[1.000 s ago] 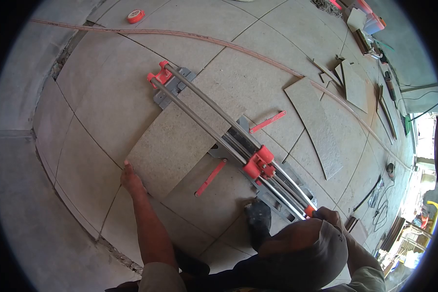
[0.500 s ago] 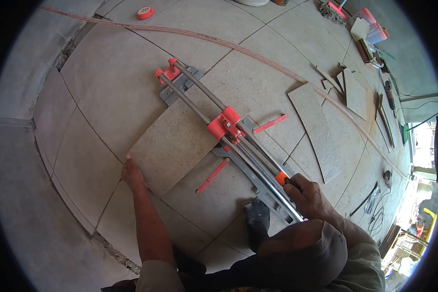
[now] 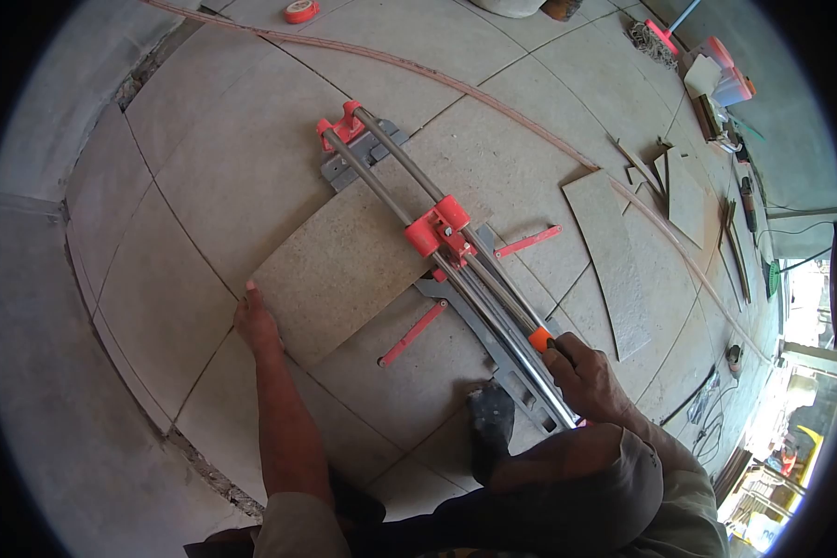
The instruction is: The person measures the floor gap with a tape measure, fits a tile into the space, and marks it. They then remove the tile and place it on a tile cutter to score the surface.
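Note:
A red and grey manual tile cutter (image 3: 442,226) lies diagonally on the floor, with a speckled grey tile (image 3: 344,265) under its twin rails. My left hand (image 3: 257,321) holds the tile's near left corner; the fingers are partly hidden. My right hand (image 3: 586,377) is wrapped round the cutter's handle (image 3: 540,340), which shows an orange collar and lies low along the rails. The red carriage sits about midway on the rails, at the right part of the tile. One red support arm (image 3: 413,333) is folded out on each side of the cutter.
A long cut tile (image 3: 609,265) lies right of the cutter. A pinkish hose (image 3: 474,90) crosses the floor behind. Tile offcuts (image 3: 686,195), an angle grinder (image 3: 748,197), a mop (image 3: 656,42) and red tape (image 3: 301,11) lie further off. My shoe (image 3: 489,418) is beside the cutter.
The camera view has shifted slightly, so the cutter and tile appear a little further right. Both hands keep their places on the tile and handle; the carriage shows no clear movement along the rails.

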Motion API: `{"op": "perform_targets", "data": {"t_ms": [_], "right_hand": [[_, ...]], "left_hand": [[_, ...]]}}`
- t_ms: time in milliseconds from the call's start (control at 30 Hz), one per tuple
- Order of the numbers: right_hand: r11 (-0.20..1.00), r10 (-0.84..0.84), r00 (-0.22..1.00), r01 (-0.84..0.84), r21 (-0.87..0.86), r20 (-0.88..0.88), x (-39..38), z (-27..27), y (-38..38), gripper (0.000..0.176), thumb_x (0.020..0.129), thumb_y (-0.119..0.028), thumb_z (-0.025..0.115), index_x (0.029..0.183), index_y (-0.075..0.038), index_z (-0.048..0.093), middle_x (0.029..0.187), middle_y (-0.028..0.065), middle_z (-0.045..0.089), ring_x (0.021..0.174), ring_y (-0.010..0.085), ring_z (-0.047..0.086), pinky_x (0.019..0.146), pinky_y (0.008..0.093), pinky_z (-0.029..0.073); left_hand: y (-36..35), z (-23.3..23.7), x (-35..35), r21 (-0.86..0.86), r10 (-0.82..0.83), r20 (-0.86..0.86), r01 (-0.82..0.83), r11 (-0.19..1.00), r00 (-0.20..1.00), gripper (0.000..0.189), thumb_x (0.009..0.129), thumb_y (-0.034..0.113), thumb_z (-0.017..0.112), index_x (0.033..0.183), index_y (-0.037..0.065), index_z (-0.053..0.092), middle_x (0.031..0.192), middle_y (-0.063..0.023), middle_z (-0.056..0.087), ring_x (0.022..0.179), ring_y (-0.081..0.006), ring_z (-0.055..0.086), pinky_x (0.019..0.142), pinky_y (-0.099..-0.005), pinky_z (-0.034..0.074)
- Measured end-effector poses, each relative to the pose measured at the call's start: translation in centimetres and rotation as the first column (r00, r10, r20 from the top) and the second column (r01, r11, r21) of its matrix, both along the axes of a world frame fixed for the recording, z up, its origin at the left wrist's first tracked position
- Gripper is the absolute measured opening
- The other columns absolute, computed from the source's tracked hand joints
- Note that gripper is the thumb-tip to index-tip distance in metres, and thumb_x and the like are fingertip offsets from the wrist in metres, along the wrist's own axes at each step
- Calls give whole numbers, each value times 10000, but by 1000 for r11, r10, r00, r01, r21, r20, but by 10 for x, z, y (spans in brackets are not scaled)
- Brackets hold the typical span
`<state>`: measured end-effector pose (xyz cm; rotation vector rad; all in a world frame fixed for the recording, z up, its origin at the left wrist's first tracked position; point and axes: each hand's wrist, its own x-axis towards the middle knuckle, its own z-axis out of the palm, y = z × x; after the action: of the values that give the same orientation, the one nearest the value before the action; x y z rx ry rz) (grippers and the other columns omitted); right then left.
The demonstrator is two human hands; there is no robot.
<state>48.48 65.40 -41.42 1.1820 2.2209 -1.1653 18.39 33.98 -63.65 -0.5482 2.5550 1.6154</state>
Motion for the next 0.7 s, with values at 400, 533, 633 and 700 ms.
{"op": "perform_targets", "data": {"t_ms": [400,533,633,700], "right_hand": [[997,54,998,-52,60,-33,6,-10,-2,260,919,-257,524,912,3,516,641,214,577,606,358,625,561,417,459],[996,69,997,-67,55,-29,5,-11,0,255,917,-256,527,910,-1,513,642,219,578,615,377,627,560,429,461],[992,101,994,-97,81,-43,4,-13,1,251,916,-255,529,905,-5,510,639,220,576,621,388,627,560,439,463],[990,117,993,-115,76,-25,0,-11,2,255,916,-261,527,905,-7,510,636,225,573,624,395,625,562,444,464]], "left_hand": [[2,7,1,-6,-3,27,3,1000,1000,561,870,530,569,815,-29,567,746,-45,499,702,-156,428,671,-326,383],[-2,4,0,5,-17,61,16,1000,998,563,876,529,559,819,-31,568,745,-50,500,698,-159,429,668,-329,385],[-3,1,0,9,-17,33,17,1000,999,562,878,526,557,805,-31,558,738,-50,491,691,-165,427,662,-337,386],[0,3,2,13,-13,12,12,1000,1000,566,876,528,558,806,-34,557,742,-55,499,694,-169,435,666,-339,391]]}}
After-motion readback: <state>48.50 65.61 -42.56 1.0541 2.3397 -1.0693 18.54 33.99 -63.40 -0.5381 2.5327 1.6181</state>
